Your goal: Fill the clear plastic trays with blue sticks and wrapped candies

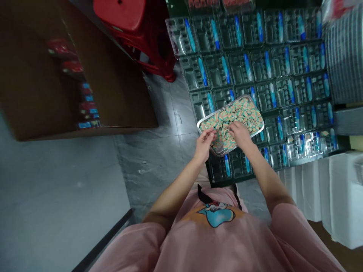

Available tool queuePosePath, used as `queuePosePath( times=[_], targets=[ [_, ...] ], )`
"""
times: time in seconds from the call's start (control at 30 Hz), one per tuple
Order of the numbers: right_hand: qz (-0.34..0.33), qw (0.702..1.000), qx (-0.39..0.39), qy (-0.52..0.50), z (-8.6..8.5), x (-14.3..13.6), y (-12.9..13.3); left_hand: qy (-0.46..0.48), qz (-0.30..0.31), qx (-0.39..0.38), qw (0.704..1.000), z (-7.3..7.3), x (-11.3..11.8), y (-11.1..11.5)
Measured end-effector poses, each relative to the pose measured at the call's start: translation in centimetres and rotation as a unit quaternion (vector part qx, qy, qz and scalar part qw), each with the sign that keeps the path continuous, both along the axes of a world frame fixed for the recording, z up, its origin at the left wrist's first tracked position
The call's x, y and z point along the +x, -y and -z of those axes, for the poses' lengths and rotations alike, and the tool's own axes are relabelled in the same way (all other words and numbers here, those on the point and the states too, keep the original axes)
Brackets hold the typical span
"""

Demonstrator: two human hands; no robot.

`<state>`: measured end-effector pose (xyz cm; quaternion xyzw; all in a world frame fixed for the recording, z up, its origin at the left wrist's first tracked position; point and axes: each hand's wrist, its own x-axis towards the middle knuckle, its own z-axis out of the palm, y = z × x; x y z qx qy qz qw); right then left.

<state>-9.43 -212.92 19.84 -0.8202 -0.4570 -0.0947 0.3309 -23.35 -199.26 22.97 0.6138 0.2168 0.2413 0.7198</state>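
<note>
A shallow metal tray [200, 123] is heaped with small flat green-and-orange pieces [227, 117]. It rests at an angle on rows of clear plastic blister trays [195, 73]. My left hand [204, 144] is over the tray's left end, thumb and fingers drawn together in a pinch; what is between them is too small to make out. The fingers of my right hand [240, 135] are curled down among the pieces, and their tips are partly hidden. Around the metal tray, blister trays each hold a blue pen-shaped item [202, 71]. A few at the lower right also hold small pieces.
Red plastic stools [121, 17] stand beyond the table at the upper left. A large open cardboard box [121, 87] with red packets is at left. Stacked clear trays [344, 56] rise at the right edge, above white stacked containers [346, 204]. Grey tiles [159, 158] cover the floor.
</note>
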Motion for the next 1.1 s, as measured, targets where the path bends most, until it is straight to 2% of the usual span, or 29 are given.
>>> queuePosePath(
  times=[0.13,0.27,0.43,0.57,0.63,0.7,0.77,0.9,1.1],
  targets=[
    [-0.014,0.992,0.099,-0.081,0.2,-0.6,0.7,-0.004,0.029,0.104,0.994,0.3,0.7,0.1],
    [-0.033,0.961,0.178,-0.210,-0.4,-1.9,1.1,-0.010,0.068,0.158,0.985,0.1,1.7,0.3],
    [-0.086,0.900,0.251,-0.347,-0.6,-2.8,1.1,-0.043,0.099,0.122,0.987,-0.2,2.1,0.7],
    [-0.103,0.850,0.308,-0.414,0.5,-3.1,0.9,-0.043,0.080,0.082,0.993,-0.5,1.9,1.4],
    [-0.094,0.839,0.331,-0.421,1.1,-3.3,0.8,-0.034,0.062,0.059,0.996,-0.5,1.9,1.9],
    [-0.081,0.845,0.351,-0.395,1.5,-3.4,0.8,-0.026,0.042,0.041,0.998,-0.6,1.9,2.3],
    [-0.072,0.864,0.363,-0.343,1.5,-3.6,0.8,-0.020,0.024,0.034,0.999,-0.5,2.0,2.7],
    [-0.067,0.892,0.362,-0.262,1.0,-3.8,1.0,-0.017,-0.002,0.059,0.998,-0.2,2.1,2.9],
    [-0.053,0.890,0.364,-0.269,1.3,-3.8,0.8,-0.020,0.018,0.124,0.992,0.3,1.6,2.6]
  ],
)
